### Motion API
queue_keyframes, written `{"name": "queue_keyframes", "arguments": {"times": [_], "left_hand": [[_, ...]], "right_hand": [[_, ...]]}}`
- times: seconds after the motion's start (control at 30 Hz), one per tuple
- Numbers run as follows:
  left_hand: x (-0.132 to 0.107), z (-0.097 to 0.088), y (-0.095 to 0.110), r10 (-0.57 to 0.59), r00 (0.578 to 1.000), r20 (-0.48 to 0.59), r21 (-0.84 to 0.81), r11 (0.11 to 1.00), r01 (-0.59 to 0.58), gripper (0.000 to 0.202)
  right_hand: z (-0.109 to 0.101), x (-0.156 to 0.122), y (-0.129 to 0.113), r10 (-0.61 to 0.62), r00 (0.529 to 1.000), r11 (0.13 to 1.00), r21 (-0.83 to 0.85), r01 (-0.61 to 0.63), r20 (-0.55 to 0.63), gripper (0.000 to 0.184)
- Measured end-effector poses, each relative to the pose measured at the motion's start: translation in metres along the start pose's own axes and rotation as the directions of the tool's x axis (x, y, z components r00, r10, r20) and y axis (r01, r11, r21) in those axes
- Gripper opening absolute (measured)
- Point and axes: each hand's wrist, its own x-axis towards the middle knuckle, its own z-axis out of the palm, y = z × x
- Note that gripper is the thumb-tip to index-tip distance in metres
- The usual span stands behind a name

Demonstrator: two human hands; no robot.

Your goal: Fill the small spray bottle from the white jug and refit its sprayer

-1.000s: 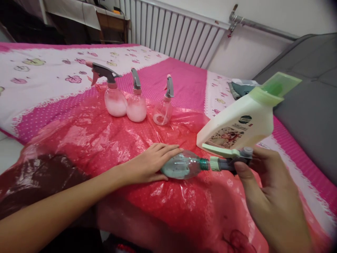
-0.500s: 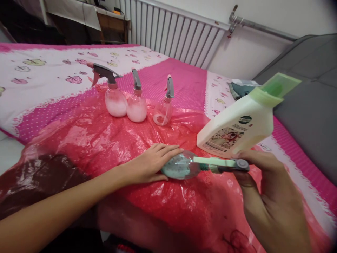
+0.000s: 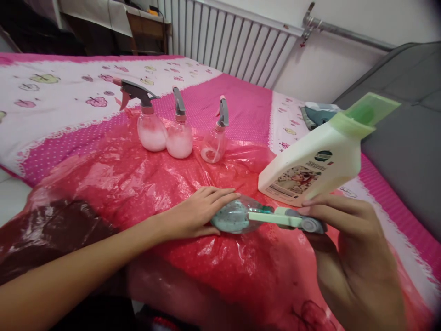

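A small clear spray bottle (image 3: 234, 216) with a little greenish liquid lies on its side on the red plastic sheet (image 3: 138, 184). My left hand (image 3: 195, 214) rests over its base, fingers stretched along it and holding it down. My right hand (image 3: 347, 239) is closed on the bottle's green and grey trigger head (image 3: 289, 220), which sits at the neck with its long green lever pointing back over the bottle. A white detergent bottle (image 3: 320, 158) with an open green flip cap leans just behind my right hand.
Three pink-capped spray bottles (image 3: 179, 133) stand in a row at the sheet's far edge; two hold whitish liquid. The sheet covers a pink bedspread (image 3: 241, 101). A radiator (image 3: 234, 41) lines the wall, a grey headboard (image 3: 406, 128) runs along the right, and folded cloth (image 3: 319, 112) lies near it.
My right hand has turned the trigger head on the bottle's neck: the green lever swung from below the head round to lie over the bottle. My left hand has stayed put.
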Motion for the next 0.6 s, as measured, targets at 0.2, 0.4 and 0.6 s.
{"name": "queue_keyframes", "arguments": {"times": [0.2,0.4,0.6], "left_hand": [[-0.001,0.001,-0.002,0.027,1.000,-0.015,0.015,1.000,-0.027,0.084],[-0.001,0.001,-0.003,0.033,0.999,-0.018,0.018,0.999,-0.033,0.084],[0.000,0.001,-0.002,0.042,0.999,-0.030,0.022,0.999,-0.042,0.080]], "right_hand": [[-0.007,-0.007,-0.003,0.046,0.996,0.999,0.005,-0.046,-0.071,0.032],[-0.009,-0.009,-0.006,-0.051,0.998,0.994,-0.094,0.047,-0.038,0.028],[-0.006,-0.006,-0.014,0.240,0.971,0.970,-0.048,-0.240,0.001,0.011]]}}
